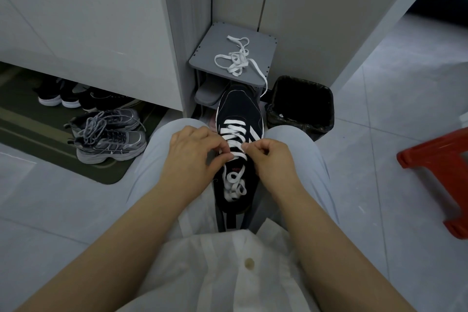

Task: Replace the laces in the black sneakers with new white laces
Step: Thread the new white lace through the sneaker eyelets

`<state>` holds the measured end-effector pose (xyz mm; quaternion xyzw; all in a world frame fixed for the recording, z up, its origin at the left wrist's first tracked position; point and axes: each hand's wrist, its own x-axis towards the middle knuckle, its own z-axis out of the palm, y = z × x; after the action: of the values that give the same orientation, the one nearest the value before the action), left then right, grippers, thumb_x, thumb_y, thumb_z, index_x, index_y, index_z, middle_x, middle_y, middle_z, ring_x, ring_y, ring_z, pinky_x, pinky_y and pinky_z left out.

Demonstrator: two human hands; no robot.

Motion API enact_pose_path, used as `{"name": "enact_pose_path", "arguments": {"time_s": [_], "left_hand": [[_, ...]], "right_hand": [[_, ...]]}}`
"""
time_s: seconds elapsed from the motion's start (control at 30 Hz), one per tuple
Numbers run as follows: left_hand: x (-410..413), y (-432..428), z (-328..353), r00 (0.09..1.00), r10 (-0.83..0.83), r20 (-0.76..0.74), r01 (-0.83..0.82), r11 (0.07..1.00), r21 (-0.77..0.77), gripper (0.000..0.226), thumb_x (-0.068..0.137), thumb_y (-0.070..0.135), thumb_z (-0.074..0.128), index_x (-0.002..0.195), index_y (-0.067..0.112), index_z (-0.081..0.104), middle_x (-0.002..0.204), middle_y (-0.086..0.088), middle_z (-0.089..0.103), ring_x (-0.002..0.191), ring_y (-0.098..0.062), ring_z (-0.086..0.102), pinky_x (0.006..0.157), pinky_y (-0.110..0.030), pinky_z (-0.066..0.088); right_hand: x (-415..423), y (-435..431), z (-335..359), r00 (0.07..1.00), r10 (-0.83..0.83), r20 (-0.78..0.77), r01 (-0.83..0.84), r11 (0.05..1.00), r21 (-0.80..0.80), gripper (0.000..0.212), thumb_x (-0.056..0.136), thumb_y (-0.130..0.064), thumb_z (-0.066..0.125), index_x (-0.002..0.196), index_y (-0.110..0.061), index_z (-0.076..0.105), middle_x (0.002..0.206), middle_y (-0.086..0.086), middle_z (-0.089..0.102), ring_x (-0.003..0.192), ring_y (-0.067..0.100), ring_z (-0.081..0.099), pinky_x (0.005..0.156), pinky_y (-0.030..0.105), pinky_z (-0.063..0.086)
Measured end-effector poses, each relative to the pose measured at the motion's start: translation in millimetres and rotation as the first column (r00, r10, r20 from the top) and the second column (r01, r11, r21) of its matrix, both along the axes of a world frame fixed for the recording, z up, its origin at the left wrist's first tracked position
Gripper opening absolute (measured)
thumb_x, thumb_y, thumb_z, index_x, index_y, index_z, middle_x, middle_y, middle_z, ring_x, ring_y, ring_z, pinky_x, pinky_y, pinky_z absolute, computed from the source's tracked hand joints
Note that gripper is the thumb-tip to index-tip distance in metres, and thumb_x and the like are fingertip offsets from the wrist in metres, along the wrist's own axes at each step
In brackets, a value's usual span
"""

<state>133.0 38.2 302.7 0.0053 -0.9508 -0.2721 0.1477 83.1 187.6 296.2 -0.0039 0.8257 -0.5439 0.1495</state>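
Observation:
A black sneaker (239, 109) lies between my knees, toe pointing away, with a white lace (234, 132) crossed through its eyelets. My left hand (195, 149) pinches the lace at the left side of the upper eyelets. On the right side, my right hand (269, 154) pinches the same lace. Loose lace ends (235, 185) coil over the tongue and heel opening. A second white lace (236, 58) lies tangled on a grey shelf top (207, 54) beyond the shoe, one end hanging over its front edge.
A black lined bin (301, 106) stands right of the shoe. A red plastic stool (440, 170) is at the far right. Grey sneakers (109, 137) sit on a dark mat (30, 134) to the left, more shoes under a cabinet (58, 96).

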Motion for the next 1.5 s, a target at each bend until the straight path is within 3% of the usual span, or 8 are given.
{"name": "enact_pose_path", "arguments": {"time_s": [0.3,0.43,0.53,0.63,0.77,0.9,1.1,1.5], "left_hand": [[1.5,2.3,-4.0,1.000,-0.006,0.005,0.006,0.992,-0.128,0.024,0.073,0.051,0.056,0.079,0.029,0.065,0.080,0.010,0.055,0.080,-0.013,0.044,0.075,-0.029,0.029],[3.5,4.2,-3.5,1.000,-0.004,-0.003,0.003,0.988,-0.157,0.020,0.070,0.033,0.075,0.080,0.022,0.062,0.081,0.004,0.057,0.080,-0.021,0.050,0.074,-0.030,0.030],[4.6,4.3,-4.3,0.999,-0.003,-0.032,-0.004,0.980,-0.197,0.013,0.073,0.033,0.069,0.077,0.022,0.064,0.080,0.002,0.057,0.078,-0.022,0.050,0.072,-0.030,0.032],[6.1,4.2,-6.8,0.999,0.007,-0.045,-0.018,0.966,-0.258,0.023,0.076,0.038,0.053,0.075,0.022,0.069,0.079,0.001,0.057,0.076,-0.023,0.050,0.070,-0.033,0.038],[7.8,6.3,-7.4,0.999,0.030,-0.043,-0.042,0.956,-0.291,0.013,0.073,0.031,0.063,0.076,0.020,0.068,0.080,0.000,0.056,0.080,-0.022,0.047,0.076,-0.031,0.030],[6.2,4.0,-8.0,0.999,0.015,-0.039,-0.023,0.977,-0.213,0.012,0.075,0.031,0.059,0.075,0.020,0.065,0.080,0.002,0.055,0.083,-0.015,0.040,0.075,-0.025,0.025],[7.9,1.7,-4.8,0.999,-0.029,-0.035,0.027,0.998,-0.048,0.024,0.077,0.038,0.048,0.076,0.022,0.065,0.080,0.006,0.054,0.081,-0.015,0.045,0.073,-0.030,0.036],[9.8,0.6,-5.9,0.999,-0.012,-0.041,0.012,1.000,-0.006,0.016,0.077,0.035,0.056,0.079,0.021,0.064,0.080,0.005,0.056,0.079,-0.018,0.048,0.072,-0.031,0.037]], "right_hand": [[1.1,1.4,4.5,0.992,0.102,0.073,-0.094,0.990,-0.103,0.018,0.095,-0.018,0.050,0.081,-0.021,0.062,0.064,-0.015,0.054,0.051,-0.009,0.049,0.057,0.010,0.035],[0.2,2.3,2.5,0.992,0.100,0.076,-0.094,0.992,-0.084,0.019,0.097,-0.017,0.046,0.090,-0.013,0.064,0.071,-0.010,0.057,0.062,-0.002,0.050,0.061,0.013,0.037],[0.5,3.2,-2.6,0.992,0.126,-0.019,-0.124,0.991,0.057,0.016,0.096,-0.017,0.047,0.089,-0.013,0.061,0.091,0.003,0.061,0.077,0.008,0.053,0.072,0.017,0.041],[4.5,1.8,-4.2,0.986,0.104,-0.133,-0.084,0.986,0.144,0.012,0.093,-0.016,0.052,0.083,-0.020,0.056,0.090,-0.004,0.049,0.073,0.000,0.048,0.068,0.003,0.036],[8.8,0.4,-6.8,0.975,0.046,-0.216,-0.018,0.992,0.129,0.009,0.090,-0.013,0.056,0.085,-0.020,0.055,0.090,-0.009,0.044,0.074,-0.001,0.047,0.068,0.001,0.036],[13.1,1.4,-6.2,0.964,0.036,-0.264,-0.012,0.995,0.095,0.010,0.089,-0.011,0.058,0.089,-0.019,0.052,0.091,-0.008,0.047,0.073,0.000,0.047,0.068,0.003,0.037],[19.1,2.5,-2.3,0.958,0.095,-0.269,-0.086,0.995,0.047,0.009,0.088,-0.020,0.060,0.087,-0.024,0.052,0.090,-0.008,0.049,0.062,0.000,0.046,0.062,0.010,0.041],[24.6,4.2,-6.5,0.918,0.177,-0.354,-0.146,0.983,0.113,0.015,0.082,-0.010,0.065,0.093,-0.020,0.061,0.091,-0.010,0.047,0.058,0.006,0.046,0.058,0.012,0.038]]}}
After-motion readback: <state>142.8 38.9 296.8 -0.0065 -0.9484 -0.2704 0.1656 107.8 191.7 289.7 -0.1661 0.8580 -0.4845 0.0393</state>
